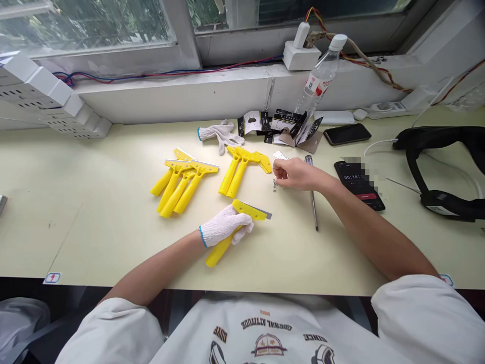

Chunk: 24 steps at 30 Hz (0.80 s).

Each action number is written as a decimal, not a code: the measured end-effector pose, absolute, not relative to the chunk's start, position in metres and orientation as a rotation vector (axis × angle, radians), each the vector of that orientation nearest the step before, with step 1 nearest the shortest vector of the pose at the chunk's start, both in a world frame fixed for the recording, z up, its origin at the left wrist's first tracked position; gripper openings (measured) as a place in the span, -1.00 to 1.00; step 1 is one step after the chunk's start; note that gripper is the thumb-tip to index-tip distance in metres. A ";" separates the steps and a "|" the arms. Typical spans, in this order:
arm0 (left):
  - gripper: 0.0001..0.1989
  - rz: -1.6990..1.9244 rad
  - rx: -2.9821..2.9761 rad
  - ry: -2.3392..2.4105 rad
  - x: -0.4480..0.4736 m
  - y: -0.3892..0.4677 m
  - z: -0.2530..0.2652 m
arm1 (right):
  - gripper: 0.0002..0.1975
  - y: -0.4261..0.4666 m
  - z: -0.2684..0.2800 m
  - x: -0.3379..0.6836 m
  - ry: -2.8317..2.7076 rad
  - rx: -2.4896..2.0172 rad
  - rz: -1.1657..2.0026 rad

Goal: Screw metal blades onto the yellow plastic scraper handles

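Note:
In its white knit glove, my left hand [229, 226] is wrapped round a yellow scraper [220, 251], whose metal blade juts out to the right. My bare right hand [291, 173] is closed in a pinch above a small group of screws [275, 185]; whether its fingertips hold one is hidden. Just right of that hand lies a screwdriver [313, 207], partly under the wrist. White-grey blades [279, 154] lie behind the fingers. Several assembled yellow scrapers [182, 184] are piled to the left, and more yellow scraper parts [242, 169] lie in the middle.
A loose white glove [222, 134] and black cardboard packaging [288, 126] lie at the back. Near the wall stands a plastic bottle [318, 78]. To the right are a dark phone [347, 134], a phone showing a timer [358, 187] and a black headset [435, 194].

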<state>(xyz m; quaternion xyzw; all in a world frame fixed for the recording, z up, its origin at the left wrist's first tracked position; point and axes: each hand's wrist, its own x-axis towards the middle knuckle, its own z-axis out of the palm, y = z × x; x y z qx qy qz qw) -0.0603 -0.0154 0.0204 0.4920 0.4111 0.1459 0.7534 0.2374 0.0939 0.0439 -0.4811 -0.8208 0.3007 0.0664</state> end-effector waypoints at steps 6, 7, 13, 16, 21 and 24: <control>-0.75 0.329 1.040 0.887 -0.060 -0.016 0.021 | -0.76 0.065 0.066 0.207 -2.556 -1.070 1.417; -0.77 0.340 1.037 0.877 -0.060 -0.016 0.021 | -0.75 0.061 0.067 0.202 -2.564 -1.012 1.547; -0.84 0.379 1.030 0.818 -0.059 -0.017 0.022 | -0.92 0.051 0.065 0.193 -2.486 -1.031 1.739; -0.83 0.371 1.013 0.820 -0.060 -0.018 0.022 | -0.89 0.054 0.063 0.195 -2.459 -0.996 1.813; -0.78 0.420 0.956 0.811 -0.060 -0.017 0.021 | -0.71 0.057 0.062 0.200 -2.542 -1.012 1.756; -0.73 0.442 0.936 0.787 -0.059 -0.017 0.022 | -0.70 0.058 0.060 0.201 -2.550 -1.045 1.781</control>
